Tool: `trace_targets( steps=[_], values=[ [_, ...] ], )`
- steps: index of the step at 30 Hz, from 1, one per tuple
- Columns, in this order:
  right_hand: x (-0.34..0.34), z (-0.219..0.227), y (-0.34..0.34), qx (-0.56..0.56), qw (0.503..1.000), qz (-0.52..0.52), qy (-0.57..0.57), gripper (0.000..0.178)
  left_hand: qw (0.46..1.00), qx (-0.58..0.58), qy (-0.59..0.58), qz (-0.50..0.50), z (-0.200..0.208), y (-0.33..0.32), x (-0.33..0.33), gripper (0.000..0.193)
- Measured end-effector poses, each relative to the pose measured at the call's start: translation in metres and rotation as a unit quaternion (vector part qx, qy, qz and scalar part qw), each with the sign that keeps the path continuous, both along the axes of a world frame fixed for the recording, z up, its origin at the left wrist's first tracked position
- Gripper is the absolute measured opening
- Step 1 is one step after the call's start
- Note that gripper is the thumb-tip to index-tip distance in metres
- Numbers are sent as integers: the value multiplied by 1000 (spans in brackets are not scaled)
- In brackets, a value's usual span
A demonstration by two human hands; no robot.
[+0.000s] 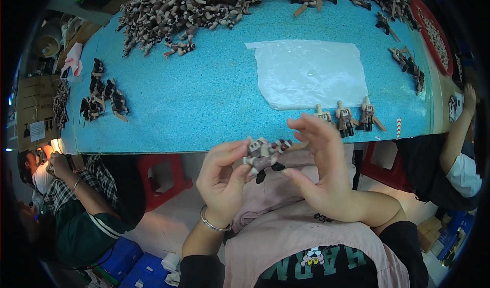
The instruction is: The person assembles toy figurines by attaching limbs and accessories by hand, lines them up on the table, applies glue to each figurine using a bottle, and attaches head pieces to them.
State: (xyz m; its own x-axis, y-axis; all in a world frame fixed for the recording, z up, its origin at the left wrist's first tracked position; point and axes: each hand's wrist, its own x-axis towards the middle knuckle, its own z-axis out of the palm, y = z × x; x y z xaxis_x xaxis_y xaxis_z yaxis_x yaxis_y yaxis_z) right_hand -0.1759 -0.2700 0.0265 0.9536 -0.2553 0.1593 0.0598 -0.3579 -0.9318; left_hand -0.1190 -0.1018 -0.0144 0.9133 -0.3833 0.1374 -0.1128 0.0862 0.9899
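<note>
My left hand (222,178) pinches a small toy figurine (263,158) between thumb and fingers, just off the table's near edge. The figurine lies tilted, in brown, white and dark parts, with black feet. Close on its right is my right hand (326,173), fingers raised and apart. Its thumb tip is near the black feet; whether it touches, I cannot tell. Beyond my right hand, three figurines (344,118) lie in a row on the blue table (194,94), one partly hidden by my fingers.
A heap of figurines (189,12) covers the table's far side. A translucent plastic sheet (311,76) lies in the middle. Dark figurines (104,94) lie at left, others (408,68) at right by a red tray (431,32). People sit on both sides, near red stools (162,181).
</note>
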Motion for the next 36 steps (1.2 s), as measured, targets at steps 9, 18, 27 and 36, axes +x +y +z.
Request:
trace_targets(
  steps=[9,18,27,36],
  values=[
    [-8,-1,-10,443,861,162,190,22,999,-6,-34,27,8,4,-15,25],
    [-6,-5,-18,264,926,237,124,28,947,-110,264,-149,21,-7,5,35],
    [-4,-4,-19,222,945,227,83,27,932,-118,241,-243,24,-1,6,18],
    [-5,-9,-9,125,977,169,14,30,974,-147,150,-84,21,-11,-11,52]
  ],
)
